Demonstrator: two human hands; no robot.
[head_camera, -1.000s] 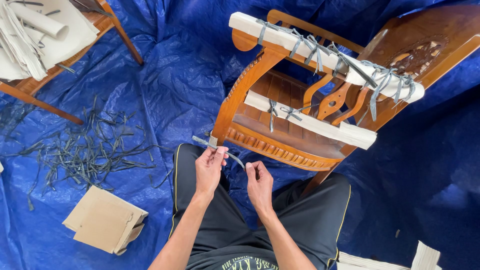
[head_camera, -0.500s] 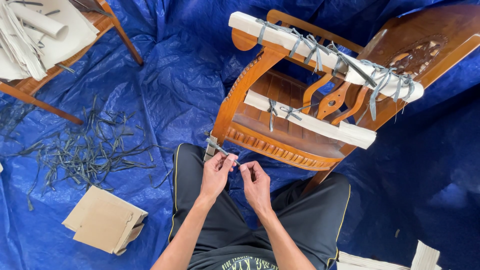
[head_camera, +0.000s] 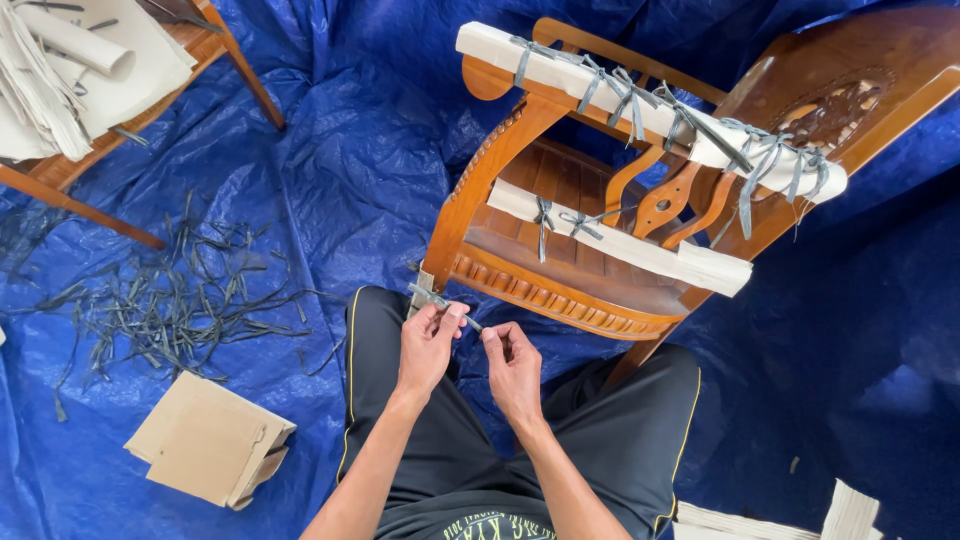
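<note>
**Reader:** What are your hands doing?

**Me:** Both are raised just above my lap, close together near the middle of the view. My left hand (head_camera: 428, 345) pinches a short grey strap (head_camera: 440, 300) between thumb and fingertips, the other fingers curled in. The strap sticks out of that hand toward 11 o'clock. My right hand (head_camera: 512, 365) sits just beside it at 3 o'clock, fingers bent and pressed together around the strap's other end. I cannot tell how firmly that end is gripped, because the strap is thin and partly hidden there.

**Reader:** What lies beyond your hands?

**Me:** At 1 o'clock a wooden chair (head_camera: 560, 290) lies tipped over on a blue tarp (head_camera: 340, 150). Its carved rail almost meets my hands. Two long white padded strips are tied to its frame with grey straps. The upper strip (head_camera: 640, 110) runs across the top at 1 o'clock, and the lower strip (head_camera: 620, 240) crosses the seat area below it.

**Reader:** And to the other side?

**Me:** At 9 o'clock a loose heap of grey straps (head_camera: 170, 300) is scattered over the tarp. A folded piece of brown cardboard (head_camera: 210, 440) lies at 8 o'clock, well apart from my hands. At 10 o'clock, in the far corner, a second piece of wooden furniture (head_camera: 60, 185) holds rolled and stacked white sheets (head_camera: 70, 60).

**Reader:** How are you placed?

**Me:** I sit low, my knees in black shorts (head_camera: 620, 450) spread either side of my forearms.
</note>
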